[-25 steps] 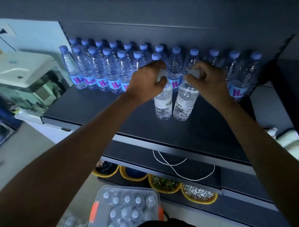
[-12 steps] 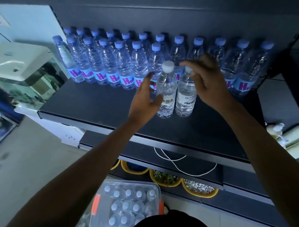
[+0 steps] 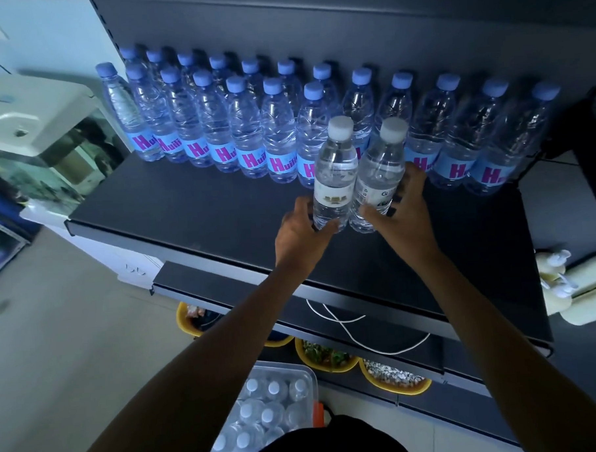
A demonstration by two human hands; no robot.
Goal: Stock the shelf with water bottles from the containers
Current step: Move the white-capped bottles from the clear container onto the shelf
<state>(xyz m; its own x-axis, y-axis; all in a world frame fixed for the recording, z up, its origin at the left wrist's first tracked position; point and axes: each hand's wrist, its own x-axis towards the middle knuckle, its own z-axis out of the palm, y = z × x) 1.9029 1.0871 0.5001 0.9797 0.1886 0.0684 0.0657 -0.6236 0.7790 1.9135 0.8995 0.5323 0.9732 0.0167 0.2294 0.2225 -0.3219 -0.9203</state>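
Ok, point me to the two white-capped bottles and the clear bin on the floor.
Left white-capped bottle [image 3: 335, 176]: head view, on its label.
Right white-capped bottle [image 3: 378, 174]: head view, mid-body.
Clear bin [image 3: 311, 372]: head view, on its far rim.

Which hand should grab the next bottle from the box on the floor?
Probably the left hand. The clear box of white-capped bottles sits low, below the left forearm, nearer that side. The right hand is farther across, gripping the other bottle.

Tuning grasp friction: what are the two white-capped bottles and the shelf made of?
White-capped bottles: clear thin plastic, glossy, ribbed; you see through them. Caps look matte white plastic. Shelf: dark, flat, matte, folded front lip; probably painted metal, can't confirm.
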